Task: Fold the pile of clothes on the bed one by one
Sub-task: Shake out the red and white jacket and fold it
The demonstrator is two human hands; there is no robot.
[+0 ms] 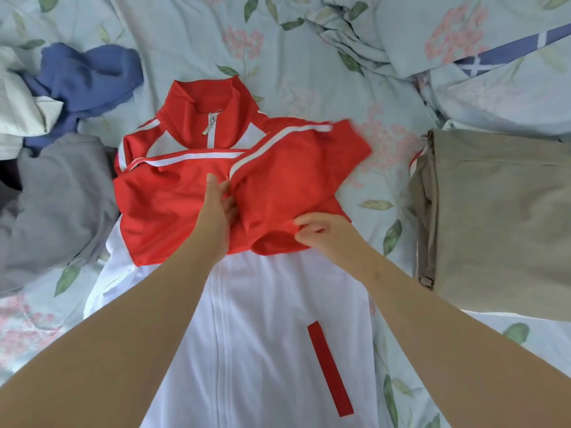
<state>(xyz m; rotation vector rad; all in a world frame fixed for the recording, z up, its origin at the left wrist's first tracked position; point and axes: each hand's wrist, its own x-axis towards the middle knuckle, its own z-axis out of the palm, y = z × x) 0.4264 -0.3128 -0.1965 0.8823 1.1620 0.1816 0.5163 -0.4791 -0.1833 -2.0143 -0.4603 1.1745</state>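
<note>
A red and white zip jacket (262,319) lies face up on the bed, collar away from me. Both red sleeves are folded across its chest. My left hand (217,205) rests with fingers extended where the two sleeves meet, its fingertips tucked under the edge of the right sleeve (284,177). My right hand (324,234) pinches the cuff end of that right sleeve, which is bunched and slightly blurred. A heap of unfolded clothes lies at the left: a blue garment (89,78), a grey one (58,208) and a pale one (18,103).
A folded khaki garment (500,220) lies at the right of the jacket. The bed carries a pale blue floral sheet (309,57), rumpled at the top right, where a blue strip with white lines (506,54) shows.
</note>
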